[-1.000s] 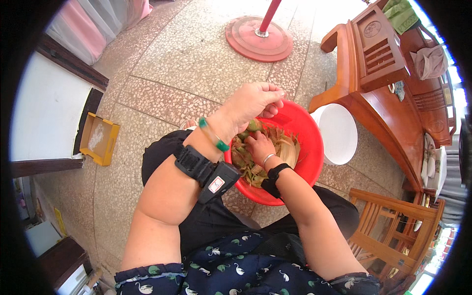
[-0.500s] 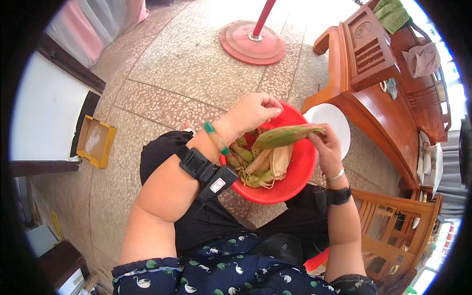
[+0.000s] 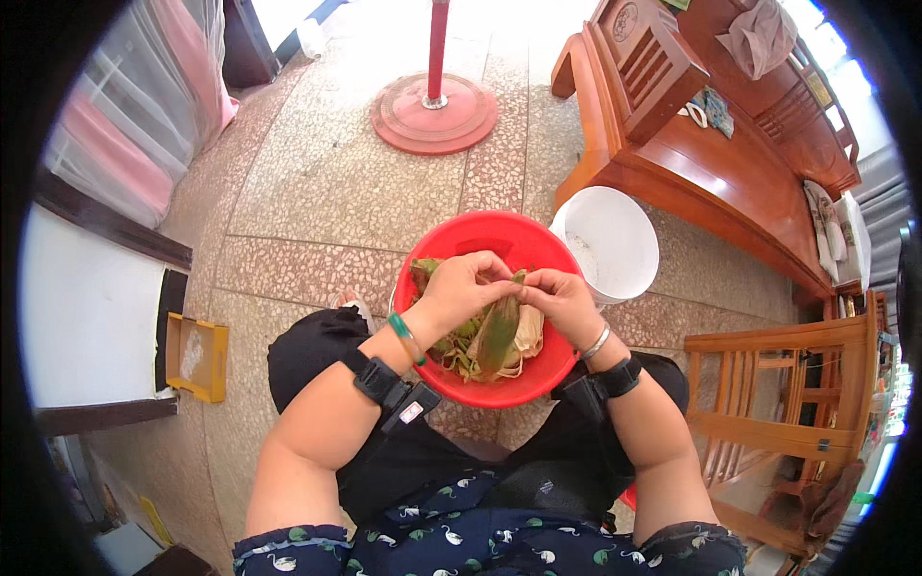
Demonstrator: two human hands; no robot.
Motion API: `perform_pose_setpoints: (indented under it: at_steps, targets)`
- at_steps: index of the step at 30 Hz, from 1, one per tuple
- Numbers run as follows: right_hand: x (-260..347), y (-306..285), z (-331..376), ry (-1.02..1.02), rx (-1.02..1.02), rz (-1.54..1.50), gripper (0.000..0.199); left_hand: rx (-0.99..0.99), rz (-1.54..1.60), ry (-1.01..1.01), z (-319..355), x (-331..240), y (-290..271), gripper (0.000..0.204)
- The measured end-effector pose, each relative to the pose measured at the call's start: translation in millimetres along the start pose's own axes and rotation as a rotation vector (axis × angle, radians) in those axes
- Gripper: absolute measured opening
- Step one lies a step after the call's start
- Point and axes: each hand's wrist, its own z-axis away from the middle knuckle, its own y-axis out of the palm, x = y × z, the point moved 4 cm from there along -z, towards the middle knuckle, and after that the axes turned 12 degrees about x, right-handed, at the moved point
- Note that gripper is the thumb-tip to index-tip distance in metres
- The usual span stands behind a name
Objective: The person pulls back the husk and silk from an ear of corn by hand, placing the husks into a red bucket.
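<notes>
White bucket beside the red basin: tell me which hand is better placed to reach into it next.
Right, probably. The white bucket stands on the person's right of the red basin, nearest the right hand. Both hands now pinch the green leaf; the left hand would have to cross over.

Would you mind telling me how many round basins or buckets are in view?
2: the red basin under both hands, holding leaves, and the white bucket touching its right side.

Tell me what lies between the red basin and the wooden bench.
In the head view, a white bucket stands between the red basin and the wooden bench, its rim against the basin's.
</notes>
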Motion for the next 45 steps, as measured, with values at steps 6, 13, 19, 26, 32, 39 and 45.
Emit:
perform_pose_setpoints:
  at_steps: [6, 13, 19, 26, 32, 39, 45]
  targets:
    - [-6.8, 12.0, -0.4, -0.121, -0.187, 0.348, 0.011, -0.006, -0.206, -0.073, -1.6, 18.2, -3.1, 0.018]
    - [5.6, 22.2, -0.4, -0.198, -0.3, 0.617, 0.011, 0.052, -0.247, -0.023, -6.6, 22.7, 1.0, 0.016]
    - [-10.7, 14.4, -4.9, -0.099, -0.363, 0.587, 0.012, 0.093, -0.297, 0.027, -6.4, 19.7, 6.4, 0.013]
    - [-51.4, -15.1, -11.2, 0.213, -0.19, -0.623, 0.016, -0.029, 0.03, 0.091, -4.1, 29.9, -7.5, 0.01]
    - [-30.5, 2.9, -7.1, 0.332, 0.07, -0.331, 0.035, 0.006, 0.395, -0.115, 0.0, 31.5, -5.9, 0.009]
    - [-28.2, 24.5, 0.2, 0.522, 0.513, -0.197, 0.054, 0.053, 0.434, -0.079, -3.9, 31.5, -5.0, 0.01]
    - [-27.5, 25.4, 0.6, 0.431, 0.381, -0.592, 0.029, 0.154, 0.362, 0.059, -4.0, 12.6, 2.3, 0.022]
